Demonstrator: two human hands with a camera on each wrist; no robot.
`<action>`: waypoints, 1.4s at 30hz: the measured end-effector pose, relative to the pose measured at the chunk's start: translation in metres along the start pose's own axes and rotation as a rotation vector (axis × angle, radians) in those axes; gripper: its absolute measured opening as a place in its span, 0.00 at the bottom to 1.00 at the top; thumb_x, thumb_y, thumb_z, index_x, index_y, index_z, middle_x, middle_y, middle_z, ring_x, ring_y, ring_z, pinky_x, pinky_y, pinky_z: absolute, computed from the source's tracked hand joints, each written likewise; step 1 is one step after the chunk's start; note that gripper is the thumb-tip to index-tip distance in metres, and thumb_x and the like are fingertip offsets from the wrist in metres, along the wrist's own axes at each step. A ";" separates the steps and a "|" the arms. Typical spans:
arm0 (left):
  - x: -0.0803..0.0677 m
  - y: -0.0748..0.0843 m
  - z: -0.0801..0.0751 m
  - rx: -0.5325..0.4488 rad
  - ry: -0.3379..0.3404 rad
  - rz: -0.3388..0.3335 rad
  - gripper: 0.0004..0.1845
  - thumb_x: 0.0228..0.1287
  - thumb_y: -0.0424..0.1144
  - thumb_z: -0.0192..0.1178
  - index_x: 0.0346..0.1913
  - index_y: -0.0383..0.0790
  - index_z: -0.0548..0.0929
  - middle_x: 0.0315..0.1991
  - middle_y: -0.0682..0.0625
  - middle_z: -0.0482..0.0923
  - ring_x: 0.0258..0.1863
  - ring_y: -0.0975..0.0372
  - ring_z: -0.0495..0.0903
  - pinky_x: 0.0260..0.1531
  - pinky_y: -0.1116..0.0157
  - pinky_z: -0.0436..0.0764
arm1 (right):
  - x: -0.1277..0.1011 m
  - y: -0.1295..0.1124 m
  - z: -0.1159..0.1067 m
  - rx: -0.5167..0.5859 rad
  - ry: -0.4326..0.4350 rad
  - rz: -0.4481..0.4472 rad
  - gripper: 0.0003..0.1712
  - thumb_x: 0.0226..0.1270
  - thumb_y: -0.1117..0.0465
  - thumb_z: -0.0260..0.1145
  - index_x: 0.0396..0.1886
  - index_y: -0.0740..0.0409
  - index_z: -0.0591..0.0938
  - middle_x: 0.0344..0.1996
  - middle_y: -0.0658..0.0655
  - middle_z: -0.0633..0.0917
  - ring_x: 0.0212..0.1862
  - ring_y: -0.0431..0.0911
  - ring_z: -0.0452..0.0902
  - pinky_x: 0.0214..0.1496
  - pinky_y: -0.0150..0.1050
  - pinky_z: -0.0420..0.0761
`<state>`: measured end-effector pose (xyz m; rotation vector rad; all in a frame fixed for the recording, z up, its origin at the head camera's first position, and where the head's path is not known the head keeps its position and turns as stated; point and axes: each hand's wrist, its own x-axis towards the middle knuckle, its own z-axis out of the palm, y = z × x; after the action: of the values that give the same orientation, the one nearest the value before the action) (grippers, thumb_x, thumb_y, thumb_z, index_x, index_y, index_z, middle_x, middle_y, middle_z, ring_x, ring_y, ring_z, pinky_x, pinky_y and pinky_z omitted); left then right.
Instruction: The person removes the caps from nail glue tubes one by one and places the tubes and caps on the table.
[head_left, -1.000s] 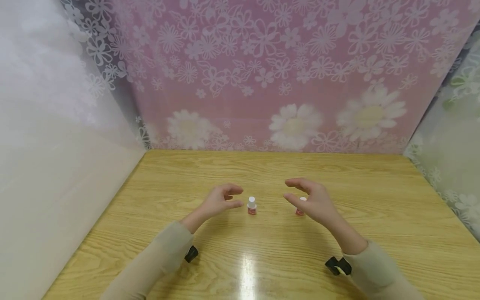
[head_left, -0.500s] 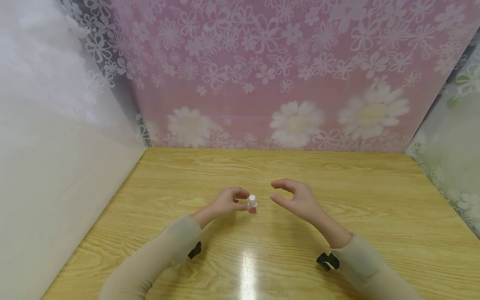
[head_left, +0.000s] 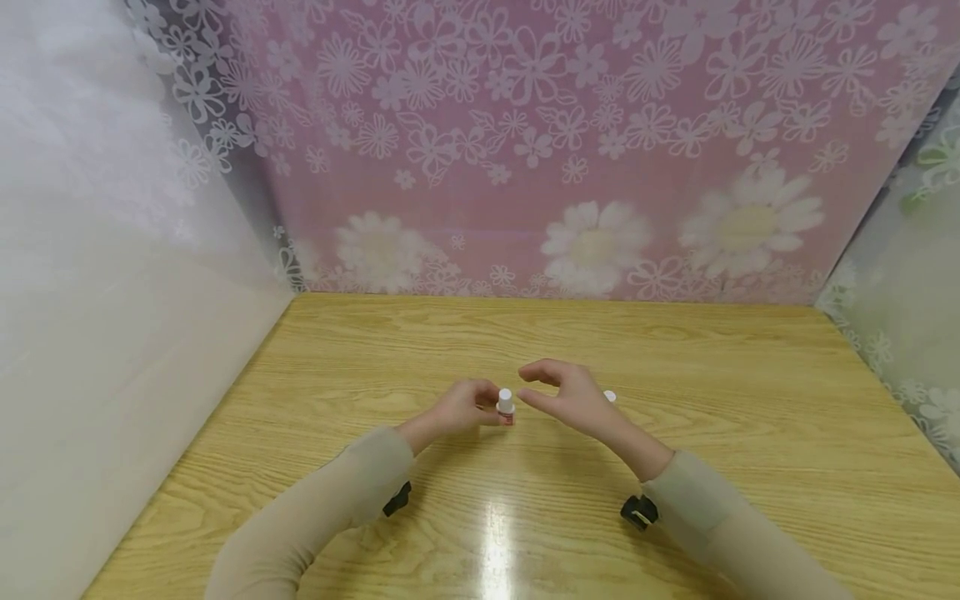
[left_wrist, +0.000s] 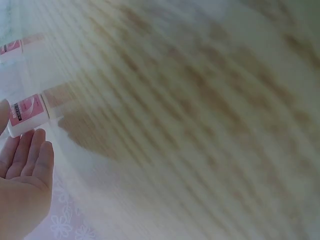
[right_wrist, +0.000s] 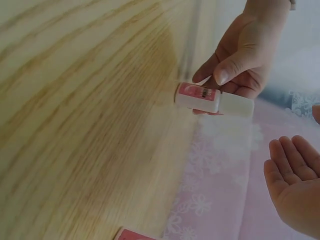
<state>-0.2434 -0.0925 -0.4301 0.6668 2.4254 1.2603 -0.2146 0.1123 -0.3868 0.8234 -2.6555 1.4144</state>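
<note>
At the table's (head_left: 675, 350) centre, the left hand (head_left: 457, 408) pinches the upright small bottle (head_left: 506, 406), cap on, while the right hand (head_left: 570, 398), fingers loosely spread, nears from three o'clock, holding nothing.

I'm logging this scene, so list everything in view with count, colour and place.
bottle: one, white cap, pink label, upright mid-table, in the left hand's fingers.
second bottle: one, white cap, mostly hidden behind the right hand.
table: one, light wood grain.
backdrop: one, pink with white flowers, behind the table.
side panels: two, whitish, left and right of the table.
wrist cameras: two, black, under the sleeves.
sleeves: two, beige.
left hand: grips the bottle.
right hand: open, close beside the bottle's cap, not touching.
</note>
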 end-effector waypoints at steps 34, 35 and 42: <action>0.014 0.002 0.009 -0.047 0.073 -0.090 0.10 0.48 0.38 0.67 0.33 0.39 0.81 0.30 0.54 0.81 0.32 0.66 0.79 0.37 0.67 0.75 | 0.023 0.023 0.022 -0.004 -0.048 0.059 0.16 0.53 0.60 0.67 0.39 0.66 0.79 0.34 0.53 0.81 0.40 0.46 0.76 0.46 0.43 0.73; 0.015 0.001 0.008 -0.050 0.070 -0.088 0.09 0.48 0.37 0.67 0.33 0.38 0.81 0.30 0.53 0.80 0.32 0.65 0.79 0.37 0.67 0.75 | 0.024 0.023 0.022 -0.004 -0.043 0.063 0.15 0.53 0.60 0.68 0.38 0.65 0.79 0.33 0.52 0.81 0.39 0.46 0.76 0.46 0.43 0.73; 0.017 0.000 0.008 -0.018 0.067 -0.083 0.08 0.48 0.37 0.67 0.31 0.39 0.80 0.30 0.53 0.80 0.32 0.65 0.79 0.35 0.68 0.75 | 0.023 0.028 0.026 0.016 -0.022 0.089 0.13 0.50 0.61 0.70 0.35 0.61 0.80 0.30 0.50 0.81 0.36 0.44 0.76 0.40 0.39 0.75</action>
<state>-0.2539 -0.0774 -0.4354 0.5208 2.4651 1.2898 -0.2415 0.0947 -0.4173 0.7345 -2.7333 1.4555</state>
